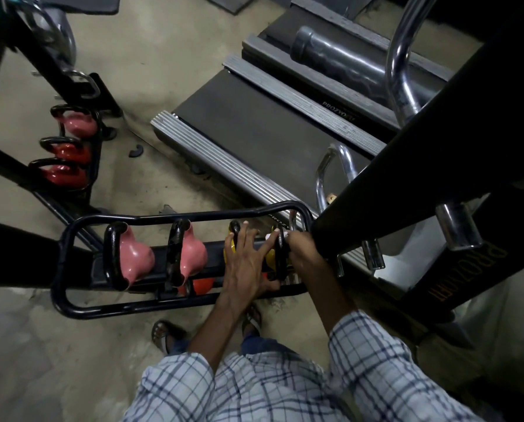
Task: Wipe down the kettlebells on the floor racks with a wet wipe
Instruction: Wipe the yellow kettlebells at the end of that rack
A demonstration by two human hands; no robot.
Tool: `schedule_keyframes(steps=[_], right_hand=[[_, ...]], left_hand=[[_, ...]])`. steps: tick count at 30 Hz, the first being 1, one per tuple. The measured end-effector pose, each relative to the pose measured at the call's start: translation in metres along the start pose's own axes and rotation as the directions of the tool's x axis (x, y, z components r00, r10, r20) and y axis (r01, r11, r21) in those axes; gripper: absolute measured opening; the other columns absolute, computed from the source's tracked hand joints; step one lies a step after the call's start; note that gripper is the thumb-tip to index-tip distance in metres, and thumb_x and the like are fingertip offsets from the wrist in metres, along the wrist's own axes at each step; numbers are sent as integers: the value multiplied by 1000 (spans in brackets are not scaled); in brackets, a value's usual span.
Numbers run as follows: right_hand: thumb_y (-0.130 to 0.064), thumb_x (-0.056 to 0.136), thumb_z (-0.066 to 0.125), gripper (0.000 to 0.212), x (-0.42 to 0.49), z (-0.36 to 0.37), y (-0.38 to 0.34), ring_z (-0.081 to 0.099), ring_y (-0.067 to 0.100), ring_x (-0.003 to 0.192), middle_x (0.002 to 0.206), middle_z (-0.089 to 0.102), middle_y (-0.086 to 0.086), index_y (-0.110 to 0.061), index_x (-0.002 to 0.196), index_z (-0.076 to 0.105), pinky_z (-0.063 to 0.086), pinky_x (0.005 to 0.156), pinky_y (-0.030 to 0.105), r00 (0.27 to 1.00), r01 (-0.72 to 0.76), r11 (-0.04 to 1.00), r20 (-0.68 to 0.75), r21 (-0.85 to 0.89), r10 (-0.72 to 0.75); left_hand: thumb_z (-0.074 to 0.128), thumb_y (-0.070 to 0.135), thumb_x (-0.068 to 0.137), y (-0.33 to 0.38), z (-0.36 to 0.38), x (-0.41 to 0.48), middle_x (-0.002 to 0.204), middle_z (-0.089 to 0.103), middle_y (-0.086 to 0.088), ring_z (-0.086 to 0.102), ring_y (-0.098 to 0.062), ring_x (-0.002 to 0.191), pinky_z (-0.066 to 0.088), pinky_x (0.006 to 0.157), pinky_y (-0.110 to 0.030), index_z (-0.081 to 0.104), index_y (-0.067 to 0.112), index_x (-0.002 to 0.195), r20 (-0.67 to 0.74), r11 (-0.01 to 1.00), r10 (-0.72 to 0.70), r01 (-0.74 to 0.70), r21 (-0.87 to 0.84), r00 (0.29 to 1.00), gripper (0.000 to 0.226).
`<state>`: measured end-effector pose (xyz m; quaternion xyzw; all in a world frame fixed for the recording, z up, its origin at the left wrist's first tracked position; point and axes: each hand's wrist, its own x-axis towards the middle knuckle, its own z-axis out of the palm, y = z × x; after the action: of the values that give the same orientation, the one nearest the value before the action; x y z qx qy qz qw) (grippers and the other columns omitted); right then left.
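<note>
The person bends over a low black floor rack (pixel 71 263) that holds a row of kettlebells. Two pink kettlebells (pixel 135 257) sit toward the left end, their black handles standing up, and two yellow kettlebells (pixel 271 257) sit toward the right end, mostly covered by the hands. The left hand (pixel 242 263) lies spread over the nearer yellow one, fingers fanned across its black handle and thumb down by the front rail of the rack; it is open and closed around nothing. The right hand (pixel 297 248) is curled around the handle of the far-right yellow kettlebell, just beside a thick black post (pixel 407 178). A small patch of white shows at its fingertips, likely the wet wipe (pixel 268 236), though it is too small to be sure. An orange kettlebell (pixel 202 286) peeks out lower in the rack. Farther off to the left, a second rack (pixel 94 166) carries one pink and two red kettlebells (pixel 68 153). A treadmill (pixel 254 123) stands on the concrete floor (pixel 151 50) behind the near rack.
</note>
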<state>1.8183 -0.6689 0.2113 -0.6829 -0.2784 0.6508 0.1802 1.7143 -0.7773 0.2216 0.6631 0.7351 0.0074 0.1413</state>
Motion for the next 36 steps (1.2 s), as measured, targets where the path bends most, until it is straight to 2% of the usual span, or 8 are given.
schedule_keyframes(steps=[2, 7, 10, 15, 21, 25, 29, 36], right_hand=[[-2, 102, 36, 24, 4, 3, -4, 71, 15, 67, 64, 70, 6, 3, 110, 59, 57, 59, 22, 999, -37, 995, -7, 90, 38], [2, 97, 39, 32, -18, 11, -14, 70, 35, 91, 114, 69, 27, 13, 116, 62, 58, 83, 45, 995, -46, 980, -80, 194, 63], [-7, 105, 38, 38, -40, 7, -11, 58, 40, 122, 134, 57, 25, 9, 138, 46, 47, 84, 34, 993, 50, 997, -106, 57, -44], [-11, 99, 53, 14, -59, 6, 16, 66, 30, 99, 107, 70, 10, -10, 109, 62, 42, 76, 27, 849, 327, 873, -293, -363, -440], [-4, 89, 67, 8, -61, -17, 41, 66, 18, 92, 100, 66, 5, -9, 93, 72, 56, 80, 30, 605, 620, 542, -94, -568, -791], [-4, 85, 73, 8, -64, -30, 49, 63, 14, 87, 100, 63, 6, -7, 93, 74, 49, 74, 14, 578, 628, 439, 7, -643, -816], [0, 79, 77, 10, -72, -39, 60, 60, 10, 82, 93, 60, 3, -8, 86, 75, 40, 68, -2, 608, 603, 477, -19, -640, -794], [0, 77, 81, 13, -75, -43, 70, 61, 7, 83, 94, 63, 4, -11, 84, 78, 43, 68, 0, 620, 622, 533, -56, -573, -783]], left_hand=[[72, 72, 58, 2, 0, 0, 154, 31, -11, 7, -31, 152, 7, 116, -56, 15, 41, 158, 5, 1000, 1, -1, -4, 1000, 119], [68, 75, 62, 3, -4, 5, 156, 29, -13, 5, -32, 152, 8, 117, -56, 13, 42, 157, 15, 1000, 1, -1, 2, 1000, 115], [68, 75, 63, 4, -4, 6, 155, 30, -16, 6, -33, 152, 8, 117, -57, 11, 42, 157, 11, 1000, 1, -1, 6, 1000, 115], [73, 47, 73, 5, -2, 4, 158, 23, -16, -1, -35, 153, 8, 119, -58, -1, 41, 157, 38, 1000, 10, -11, 27, 999, 112], [68, 62, 74, 8, -5, 9, 159, 22, -16, -4, -34, 154, 7, 119, -60, 0, 41, 158, 38, 1000, 17, -17, 1, 999, 109], [71, 67, 70, 9, -1, 10, 160, 20, -17, -5, -34, 153, 7, 118, -62, -3, 42, 157, 68, 999, 41, -42, 13, 997, 117], [70, 72, 69, 9, -1, 10, 160, 16, -16, -6, -35, 153, 7, 118, -62, -8, 42, 156, 81, 998, 52, -55, 31, 995, 120], [68, 75, 70, 4, -5, 16, 156, 29, -15, 1, -34, 153, 6, 118, -59, -3, 43, 157, 55, 995, 75, -79, 68, 996, 116]])
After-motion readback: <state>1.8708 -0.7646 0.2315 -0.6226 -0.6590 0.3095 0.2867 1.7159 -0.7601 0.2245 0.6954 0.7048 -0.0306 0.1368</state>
